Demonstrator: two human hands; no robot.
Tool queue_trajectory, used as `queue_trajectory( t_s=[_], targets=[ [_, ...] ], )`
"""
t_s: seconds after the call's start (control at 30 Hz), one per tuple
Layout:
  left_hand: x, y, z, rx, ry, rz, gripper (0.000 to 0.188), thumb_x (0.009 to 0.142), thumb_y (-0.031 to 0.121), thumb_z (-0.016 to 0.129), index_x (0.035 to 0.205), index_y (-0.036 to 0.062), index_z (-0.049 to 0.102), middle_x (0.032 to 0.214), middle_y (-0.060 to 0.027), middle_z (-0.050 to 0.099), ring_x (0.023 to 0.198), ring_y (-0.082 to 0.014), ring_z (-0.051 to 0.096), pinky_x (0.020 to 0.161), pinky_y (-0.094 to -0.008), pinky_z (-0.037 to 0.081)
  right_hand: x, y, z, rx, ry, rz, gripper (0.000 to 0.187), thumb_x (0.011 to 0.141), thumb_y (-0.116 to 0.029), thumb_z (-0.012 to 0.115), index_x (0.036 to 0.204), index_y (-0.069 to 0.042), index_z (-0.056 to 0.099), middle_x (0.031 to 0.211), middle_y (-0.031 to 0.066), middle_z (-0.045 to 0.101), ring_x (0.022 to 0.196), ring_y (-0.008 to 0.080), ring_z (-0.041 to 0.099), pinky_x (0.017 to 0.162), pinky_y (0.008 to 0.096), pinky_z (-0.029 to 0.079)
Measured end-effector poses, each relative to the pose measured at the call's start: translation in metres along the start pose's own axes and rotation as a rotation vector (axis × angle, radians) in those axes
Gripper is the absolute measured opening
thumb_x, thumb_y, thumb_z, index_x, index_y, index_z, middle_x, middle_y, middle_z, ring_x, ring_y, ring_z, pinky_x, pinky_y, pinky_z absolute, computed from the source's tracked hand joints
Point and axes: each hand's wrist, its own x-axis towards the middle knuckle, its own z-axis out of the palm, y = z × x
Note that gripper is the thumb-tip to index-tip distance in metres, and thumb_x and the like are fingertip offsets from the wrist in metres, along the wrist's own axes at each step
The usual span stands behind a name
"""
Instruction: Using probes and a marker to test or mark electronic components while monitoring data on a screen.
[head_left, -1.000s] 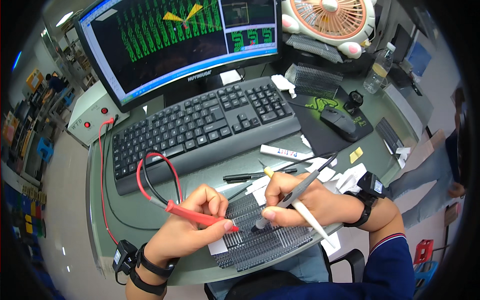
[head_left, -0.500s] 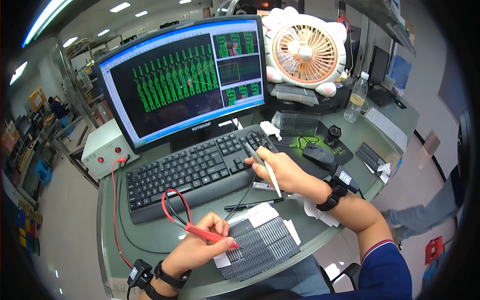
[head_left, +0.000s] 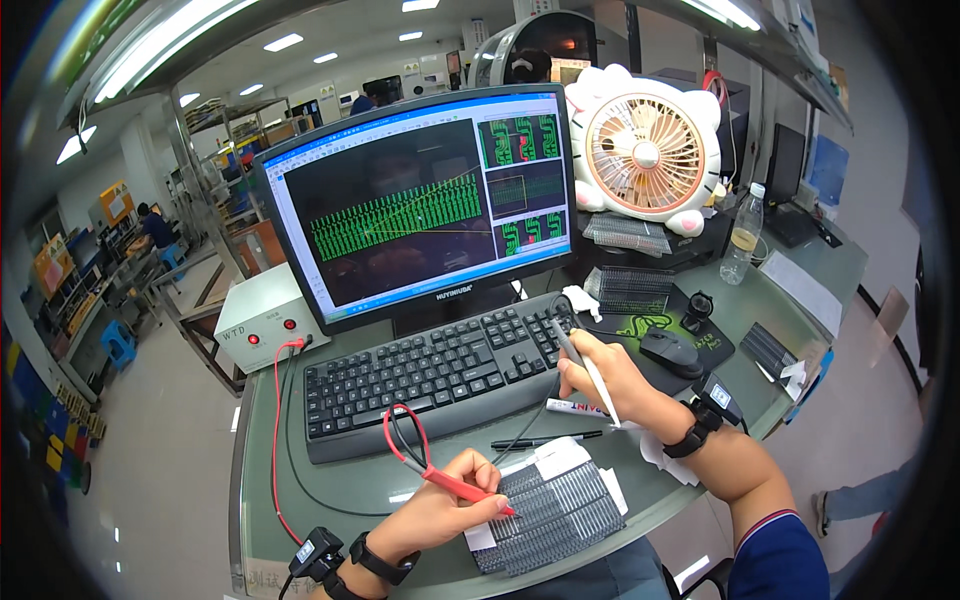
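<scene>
Dominated by a grey-green bench. Topped at the far side by a black monitor, lit with rows of green pattern on a dark ground. Crossed just in front of that by a long black keyboard. Occupied at the far right by a white, animal-shaped fan and, left of the monitor, by a white box. Covered at the near edge by dark ribbed panels, with bits of white paper showing around them.

Next, with the left hand at the left side of the panels and the right hand above the keyboard's right end, both closed on slim tools. Followed by a clear bottle, upright at the far right, part-filled with yellowish liquid. Then by a black mouse on a dark pad, right of the keyboard.

Grasped in the left hand: a red probe, slanting down rightward to the panels; too small to tell whether touching. Grasped in the right: a grey-and-white pen-shaped tool; impossible to tell whether meeting a key. Strewn between keyboard and panels, lastly, with a black pen.
</scene>
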Motion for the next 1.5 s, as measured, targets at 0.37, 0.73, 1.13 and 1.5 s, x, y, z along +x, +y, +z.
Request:
queue_trajectory(
  t_s=[0.37, 0.73, 1.13, 1.5],
  targets=[
    [-0.005, 0.003, 0.005, 0.038, 0.015, -0.006, 0.028, 0.085, 0.007, 0.066, 0.089, 0.0084, 0.038, 0.093, -0.0023, 0.046, 0.085, -0.0079, 0.05, 0.076, -0.0264, 0.05, -0.015, -0.01, 0.003, 0.085, 0.027, -0.047, 0.016, 0.091, -0.018, 0.052, 0.09, -0.002, 0.051, 0.061, 0.0078, 0.06, 0.054, 0.0165, 0.061, 0.054, 0.0293, 0.048],
    [-0.003, 0.012, 0.006, 0.074, 0.029, 0.033, 0.044, 0.084, 0.008, 0.061, 0.123, 0.0028, 0.041, 0.114, -0.0063, 0.052, 0.081, -0.0063, 0.056, 0.068, -0.0221, 0.047, -0.005, -0.066, 0.026, 0.445, -0.415, 0.067, 0.026, 0.089, -0.023, 0.064, 0.094, -0.003, 0.049, 0.065, 0.0044, 0.06, 0.052, 0.0091, 0.059, 0.045, 0.0215, 0.046],
    [-0.003, 0.005, 0.004, 0.034, 0.054, -0.008, 0.022, 0.084, 0.014, 0.066, 0.093, 0.0047, 0.048, 0.091, -0.001, 0.056, 0.085, -0.0085, 0.056, 0.075, -0.0242, 0.045, -0.037, -0.082, -0.032, 0.367, -0.511, -0.117, 0.022, 0.095, -0.02, 0.053, 0.099, 0.002, 0.056, 0.093, 0.0118, 0.066, 0.072, 0.0167, 0.068, 0.067, 0.0283, 0.054],
    [-0.003, 0.001, 0.004, 0.006, 0.015, 0.035, 0.02, 0.085, 0.011, 0.067, 0.091, 0.0062, 0.048, 0.091, -0.0031, 0.054, 0.084, -0.0113, 0.053, 0.075, -0.0276, 0.045, -0.065, 0.093, -0.099, -0.642, 0.182, -0.137, 0.036, 0.077, -0.026, 0.072, 0.106, -0.01, 0.058, 0.121, 0.0075, 0.059, 0.105, 0.0298, 0.055, 0.087, 0.0389, 0.046]
  ],
)
